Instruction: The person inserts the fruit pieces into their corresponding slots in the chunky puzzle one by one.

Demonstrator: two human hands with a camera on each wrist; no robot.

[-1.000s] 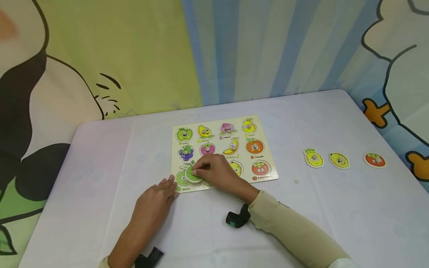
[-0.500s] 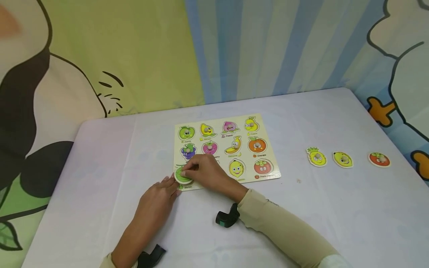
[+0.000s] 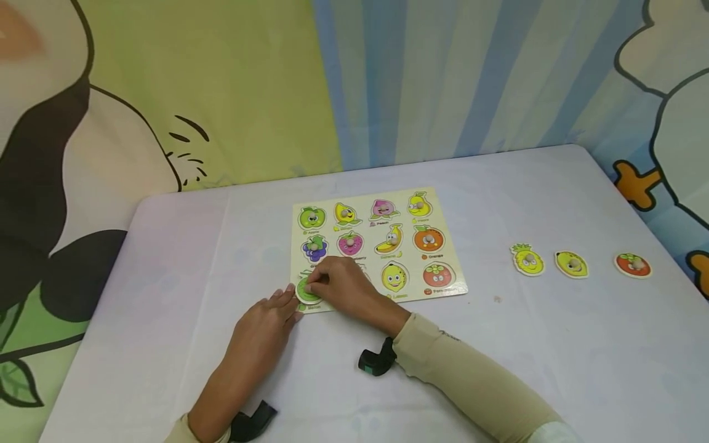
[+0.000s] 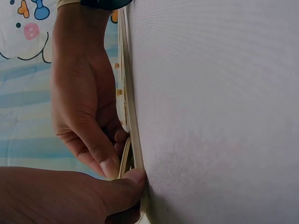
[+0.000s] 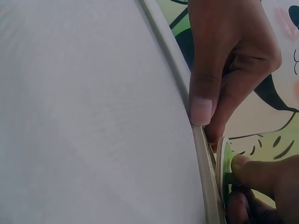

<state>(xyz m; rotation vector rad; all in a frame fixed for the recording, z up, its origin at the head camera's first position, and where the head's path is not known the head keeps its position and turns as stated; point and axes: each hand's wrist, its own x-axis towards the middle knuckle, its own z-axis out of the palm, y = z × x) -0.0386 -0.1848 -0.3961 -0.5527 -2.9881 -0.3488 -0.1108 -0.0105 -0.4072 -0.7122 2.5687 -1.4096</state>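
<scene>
A pale wooden puzzle board [image 3: 455,289] with printed fruit lies on the white table. My right hand [image 3: 349,286] pinches a round green puzzle piece [image 3: 306,296] by its knob, over the melon spot at the board's near left corner. Seen in the right wrist view, the green piece [image 5: 226,170] stands a little tilted at the board's surface. My left hand [image 3: 263,332] grips that same corner, thumb at the near edge and fingers along the left side. In the left wrist view, the right hand [image 4: 88,93] partly hides the piece.
Three loose knobbed pieces lie to the right: a pineapple [image 3: 528,261], a lemon [image 3: 572,264] and a red fruit [image 3: 633,266]. Several fruit pieces with knobs sit in the board's upper rows. Black devices [image 3: 378,360] are worn at both wrists. A cartoon cloth [image 3: 221,92] backs the table.
The right hand has carried the green piece leftward and slightly down to the melon spot beside the left hand. The left hand keeps its place at the corner; the view shifts slightly.
</scene>
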